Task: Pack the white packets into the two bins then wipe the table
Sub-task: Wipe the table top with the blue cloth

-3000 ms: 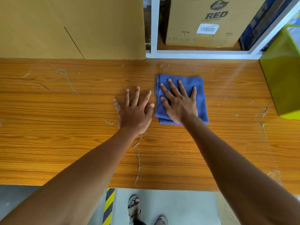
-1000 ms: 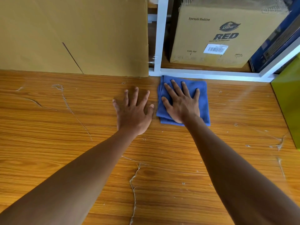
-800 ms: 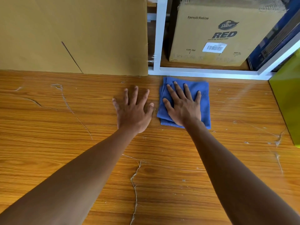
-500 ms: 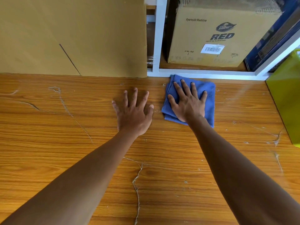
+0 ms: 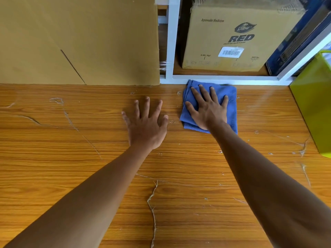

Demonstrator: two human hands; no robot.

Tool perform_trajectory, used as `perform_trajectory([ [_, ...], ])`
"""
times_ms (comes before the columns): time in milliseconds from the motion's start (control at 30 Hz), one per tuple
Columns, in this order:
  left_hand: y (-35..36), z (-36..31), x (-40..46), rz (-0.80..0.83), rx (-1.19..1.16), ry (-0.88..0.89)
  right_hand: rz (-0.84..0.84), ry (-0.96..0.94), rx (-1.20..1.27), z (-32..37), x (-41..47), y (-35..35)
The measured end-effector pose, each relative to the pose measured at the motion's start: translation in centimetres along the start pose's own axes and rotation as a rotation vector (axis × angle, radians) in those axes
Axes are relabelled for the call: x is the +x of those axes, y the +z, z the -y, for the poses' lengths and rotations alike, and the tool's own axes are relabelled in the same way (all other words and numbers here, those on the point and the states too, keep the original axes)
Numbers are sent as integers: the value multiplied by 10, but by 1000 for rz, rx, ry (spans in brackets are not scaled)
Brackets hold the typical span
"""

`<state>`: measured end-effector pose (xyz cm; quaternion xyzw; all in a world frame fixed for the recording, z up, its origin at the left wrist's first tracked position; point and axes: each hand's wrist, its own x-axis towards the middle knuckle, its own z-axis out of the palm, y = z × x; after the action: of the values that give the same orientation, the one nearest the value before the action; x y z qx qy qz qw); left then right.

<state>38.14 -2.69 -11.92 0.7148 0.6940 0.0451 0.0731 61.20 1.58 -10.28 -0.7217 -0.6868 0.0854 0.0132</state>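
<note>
With fingers spread flat, the right hand [image 5: 208,111] presses the folded blue cloth [image 5: 231,104] against the white shelf frame [image 5: 223,77] at the wooden table [image 5: 71,158]'s back edge, where it may bunch, while the left hand [image 5: 146,125] lies flat and empty beside it.

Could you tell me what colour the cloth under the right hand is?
Blue cloth, head view.

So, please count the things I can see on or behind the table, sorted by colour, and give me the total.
Blue: 1, the folded cloth under the right hand
Brown: 2, the cardboard sheet and the Dabur Red carton
Yellow-green: 1, the bin
Total: 4
</note>
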Motion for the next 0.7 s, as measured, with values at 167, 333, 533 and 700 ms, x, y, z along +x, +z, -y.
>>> perform_trajectory([
  [167, 0, 1, 1, 4, -6, 3, -39, 9, 7, 2, -51, 6],
  [333, 0, 1, 2, 5, -1, 1, -33, 34, -3, -1, -65, 9],
  [533, 0, 1, 2, 10, -4, -1, 3, 90, 15, -8, -5, 0],
  [700, 0, 0, 2, 21, 11, -3, -42, 99, 4, 2, -74, 9],
])
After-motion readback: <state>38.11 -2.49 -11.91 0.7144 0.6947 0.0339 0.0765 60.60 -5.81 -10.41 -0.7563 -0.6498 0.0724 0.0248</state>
